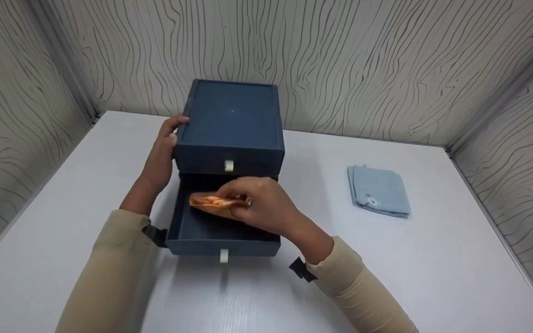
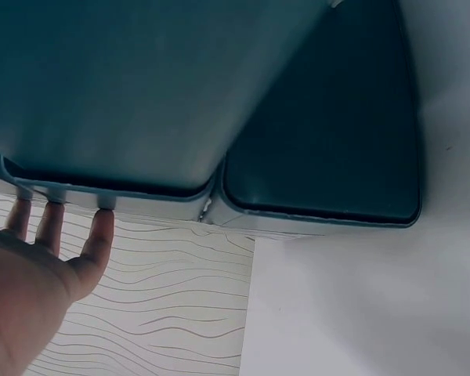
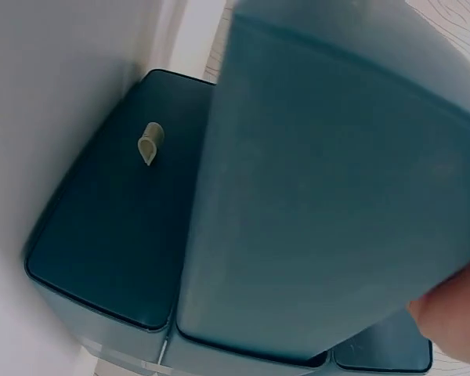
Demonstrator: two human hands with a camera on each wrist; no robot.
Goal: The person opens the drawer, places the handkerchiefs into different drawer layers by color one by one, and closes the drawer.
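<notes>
A dark blue stacked drawer unit point(image 1: 232, 115) stands toward the back of the table. Its middle drawer point(image 1: 222, 248) is pulled out, below the closed top one. My right hand point(image 1: 266, 203) pinches a folded orange cloth point(image 1: 208, 202) over the inside of that drawer; the wrist camera catches only a part of this hand point(image 3: 458, 313), and the cloth is hidden there. My left hand point(image 1: 158, 159) rests against the unit's left side. In the left wrist view, its extended fingers point(image 2: 100, 239) touch the side wall.
A folded light blue cloth point(image 1: 380, 189) lies on the white table point(image 1: 433, 259) to the right. Beneath the pulled-out drawer is a closed bottom drawer point(image 3: 110, 219) with a pale pull tab point(image 3: 150, 141). Patterned walls point(image 1: 322, 64) border the table at the back and sides.
</notes>
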